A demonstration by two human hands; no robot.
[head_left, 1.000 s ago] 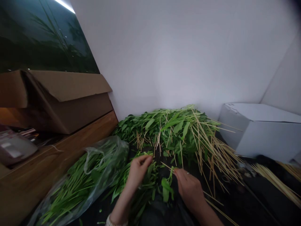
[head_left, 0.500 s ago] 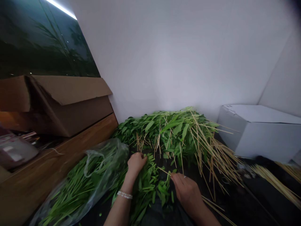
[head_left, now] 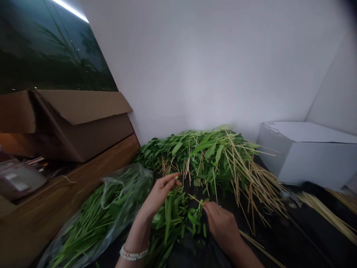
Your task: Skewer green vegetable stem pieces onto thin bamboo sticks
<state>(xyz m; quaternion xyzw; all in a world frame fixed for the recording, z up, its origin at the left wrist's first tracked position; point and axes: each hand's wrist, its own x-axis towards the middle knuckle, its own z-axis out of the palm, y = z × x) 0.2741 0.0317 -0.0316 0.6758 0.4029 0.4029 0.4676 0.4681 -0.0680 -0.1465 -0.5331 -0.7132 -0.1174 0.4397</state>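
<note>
My left hand [head_left: 160, 191], with a beaded bracelet at the wrist, pinches the cut end of a leafy green stem [head_left: 168, 216] that hangs over loose greens [head_left: 178, 208]. To its right, my right hand [head_left: 221, 223] is closed on a thin bamboo skewer [head_left: 193, 198], whose tip points left toward the left hand. A few leafy stems [head_left: 194, 219] are threaded on the skewer near the fingers and hang down. The hands are apart. Behind them lies a big pile of leafy greens on skewers [head_left: 206, 149].
A clear plastic bag [head_left: 142, 175] full of long greens lies at left. An open cardboard box [head_left: 95, 130] stands on a wooden ledge [head_left: 117, 150]. At right are a white box [head_left: 315, 160] and a bundle of bare skewers [head_left: 326, 212]. A white wall [head_left: 195, 67] rises behind.
My left hand has lifted up and right from the loose greens, with a stem end between its fingertips. My right hand and the skewer stay almost in place.
</note>
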